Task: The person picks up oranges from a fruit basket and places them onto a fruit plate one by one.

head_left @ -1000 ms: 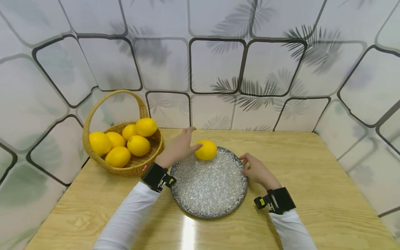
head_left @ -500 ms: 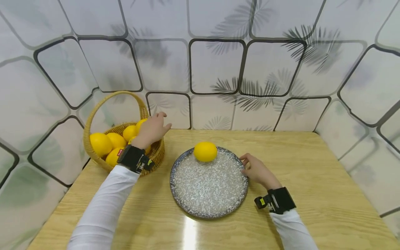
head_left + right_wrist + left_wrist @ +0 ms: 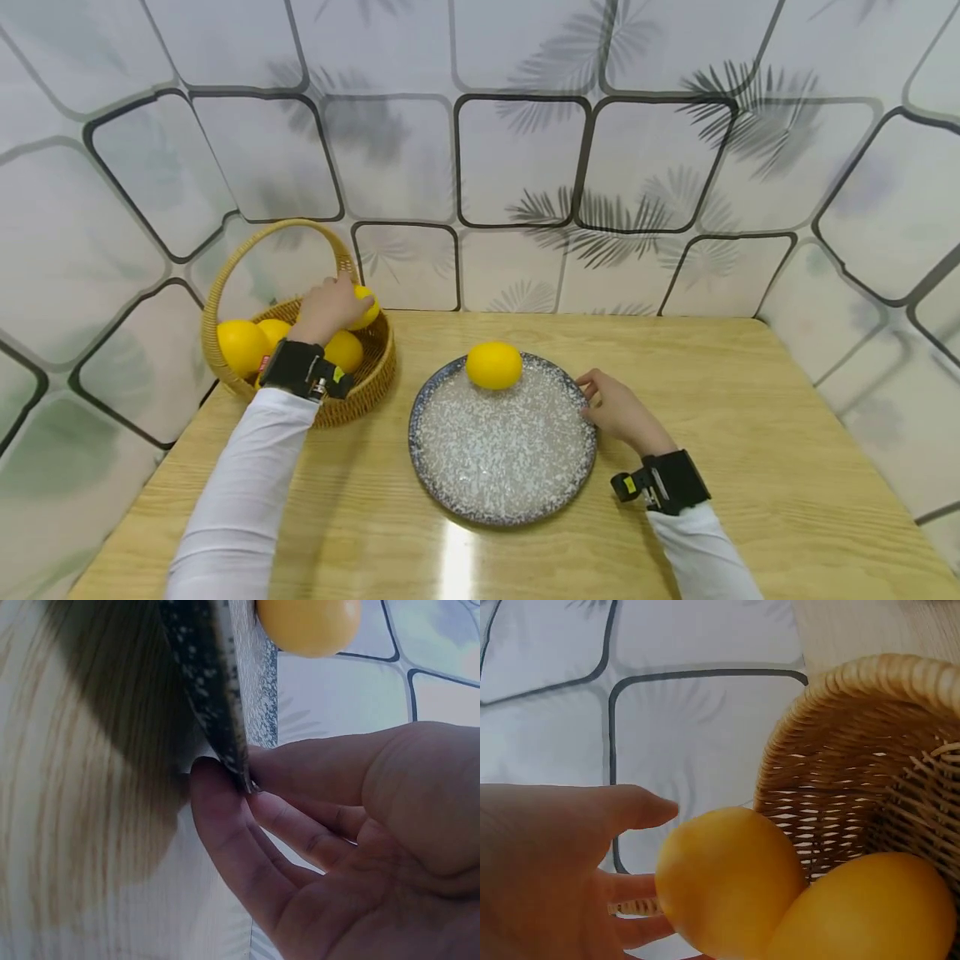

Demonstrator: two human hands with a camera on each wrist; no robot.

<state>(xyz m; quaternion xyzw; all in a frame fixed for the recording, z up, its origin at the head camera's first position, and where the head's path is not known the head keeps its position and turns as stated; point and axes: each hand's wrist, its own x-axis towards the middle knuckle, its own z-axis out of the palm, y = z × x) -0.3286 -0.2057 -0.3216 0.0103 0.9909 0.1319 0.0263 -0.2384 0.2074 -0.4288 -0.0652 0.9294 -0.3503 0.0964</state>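
Observation:
My left hand [image 3: 324, 310] is over the wicker basket [image 3: 378, 387], at a yellow lemon [image 3: 366, 307] on its right side. Seen from the left wrist, the thumb is extended near the top of this lemon [image 3: 727, 877], and the fingers reach behind it, partly hidden. A second lemon [image 3: 874, 911] lies against it inside the basket. My right hand [image 3: 618, 410] pinches the right rim of a round speckled grey plate [image 3: 502, 458], thumb above and a finger under the edge, as the right wrist view shows. One lemon [image 3: 493, 365] rests at the plate's far side.
Several more lemons [image 3: 242, 346] fill the left of the basket, partly covered by my left hand and wrist. The tall basket handle [image 3: 225, 275] arches over it. A patterned wall [image 3: 517, 158] borders the back of the wooden table [image 3: 720, 400].
My left hand has let go of the lemon on the plate and moved left to another lemon in the basket. My right hand stays at the plate's rim.

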